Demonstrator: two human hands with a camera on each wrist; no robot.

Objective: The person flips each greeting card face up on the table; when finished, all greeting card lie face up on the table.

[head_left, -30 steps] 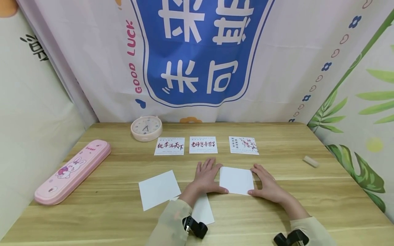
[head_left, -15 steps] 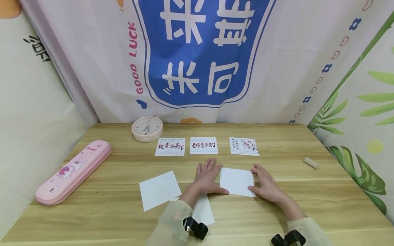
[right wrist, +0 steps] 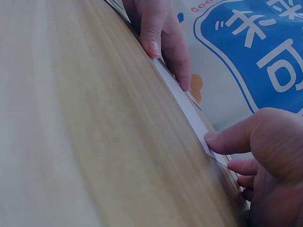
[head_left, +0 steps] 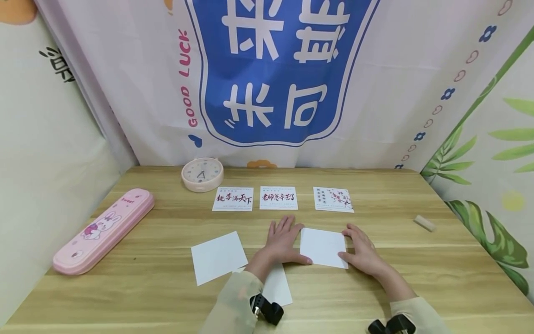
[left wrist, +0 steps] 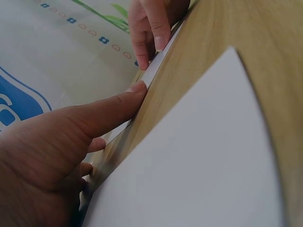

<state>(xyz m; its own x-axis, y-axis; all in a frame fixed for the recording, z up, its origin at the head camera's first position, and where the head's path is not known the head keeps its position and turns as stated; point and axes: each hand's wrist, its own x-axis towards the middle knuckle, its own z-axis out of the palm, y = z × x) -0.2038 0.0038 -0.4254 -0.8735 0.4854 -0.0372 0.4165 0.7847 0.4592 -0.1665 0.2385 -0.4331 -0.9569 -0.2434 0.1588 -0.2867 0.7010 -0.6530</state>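
Observation:
A blank white card lies on the table between the two hands. My left hand rests flat along its left side, fingers spread forward and thumb tip at the lower left corner. On the opposite side, my right hand touches the card with its thumb on the surface near the right edge and its forefinger by the upper right corner. A second blank card lies left of my left hand. Under the left wrist is another white card, partly hidden by the forearm and large in the left wrist view.
Three printed cards stand in a row behind the hands: one on the left, one in the middle, one on the right. A pink pencil case, a round clock and a small beige block are farther out.
My right thumb has shifted from the card's lower right corner onto its surface, a little up and inward. The left hand stays in place. The head view has drifted slightly.

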